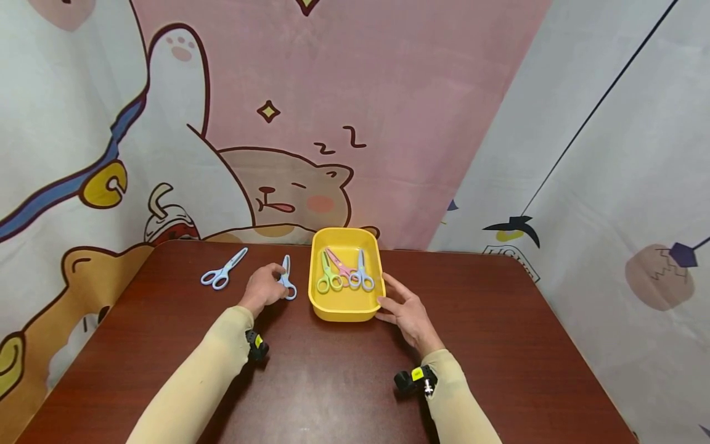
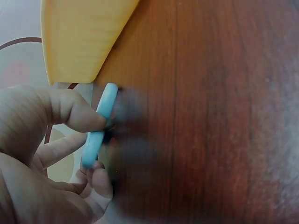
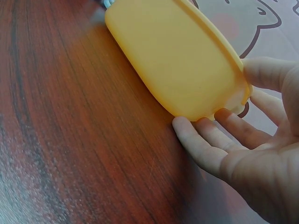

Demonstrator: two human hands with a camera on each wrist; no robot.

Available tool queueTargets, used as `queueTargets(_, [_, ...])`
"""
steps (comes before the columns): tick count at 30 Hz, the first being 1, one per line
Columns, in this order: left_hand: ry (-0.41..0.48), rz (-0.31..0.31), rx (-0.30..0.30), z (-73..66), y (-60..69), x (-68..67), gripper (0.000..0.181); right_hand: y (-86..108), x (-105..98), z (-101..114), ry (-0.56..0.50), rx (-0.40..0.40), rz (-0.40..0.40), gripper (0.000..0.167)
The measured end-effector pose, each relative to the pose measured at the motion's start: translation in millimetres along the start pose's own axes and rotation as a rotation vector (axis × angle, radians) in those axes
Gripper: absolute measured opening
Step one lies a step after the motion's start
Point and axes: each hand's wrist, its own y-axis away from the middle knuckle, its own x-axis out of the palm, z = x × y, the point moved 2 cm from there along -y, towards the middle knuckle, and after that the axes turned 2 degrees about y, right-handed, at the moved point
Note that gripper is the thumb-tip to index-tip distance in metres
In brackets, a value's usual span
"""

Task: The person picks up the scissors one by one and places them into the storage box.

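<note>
- Lying left of centre in the head view, the loose blue scissors [image 1: 225, 269] could be knocked if the left hand [image 1: 265, 287] swings back low
- Clamped by the left hand's thumb and fingers, the held blue scissors [image 1: 286, 280] could twist or slip, as the grip seems to bear on the slim handle alone
- Near the middle of the frame, the yellow tray [image 1: 346, 315] could be bumped if those scissors met its left wall below the rim
- Inside it the green scissors [image 1: 326, 275], pink scissors [image 1: 339, 266] and third blue scissors [image 1: 361, 271] lie crowded, some overlapping, so handles could snag
- At the tray's right side, the right hand [image 1: 409, 313] touches it with fingers spread apart; an uneven push could slide or tip it
- Hidden in the left wrist view are the held scissors' blades: at left of centre the handle shows edge-on, with dark blur beside it
- At the upper left of the right wrist view, a pale blue fragment [image 3: 108, 3] is too cut off to identify; the tray's contents are out of sight, and whether the thumb hooks over the rim I cannot tell
</note>
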Motion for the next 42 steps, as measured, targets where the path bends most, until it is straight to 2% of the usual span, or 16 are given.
queueTargets(6, [0.066, -0.021, 0.027, 4.1, -1.9, -0.8, 0.055, 0.2, 0.4, -0.7, 0.001, 0.004, -0.003, 0.064])
queueTargets(9, [0.121, -0.011, 0.035, 6.2, -2.5, -2.1, 0.054, 0.0, 0.7, -0.3, 0.01, 0.0, 0.0, 0.064])
queueTargets(16, [0.321, 0.078, 0.004, 3.8, 0.2, -2.9, 0.051, 0.4, -0.5, 0.2, 0.021, 0.008, -0.006, 0.064])
queueTargets(19, [0.377, 0.112, -0.008, 3.6, 0.9, -2.8, 0.049, 0.4, -0.5, 0.3, 0.023, 0.013, -0.004, 0.064])
queueTargets(22, [0.41, 0.14, -0.026, 4.8, 0.6, -2.8, 0.051, -0.1, -0.3, 0.2, 0.025, 0.016, -0.001, 0.064])
queueTargets(27, [0.472, 0.179, -0.067, 8.5, -1.1, -3.8, 0.065, -1.2, -1.2, 0.0, 0.034, 0.015, -0.004, 0.063])
queueTargets(34, [0.539, 0.216, -0.077, 12.1, -2.1, -4.1, 0.074, -1.3, 0.0, 0.0, 0.025, 0.022, -0.005, 0.063])
queueTargets(42, [0.537, 0.224, -0.072, 11.2, 1.9, -6.1, 0.074, -0.2, 1.0, -0.7, 0.019, 0.02, -0.007, 0.063])
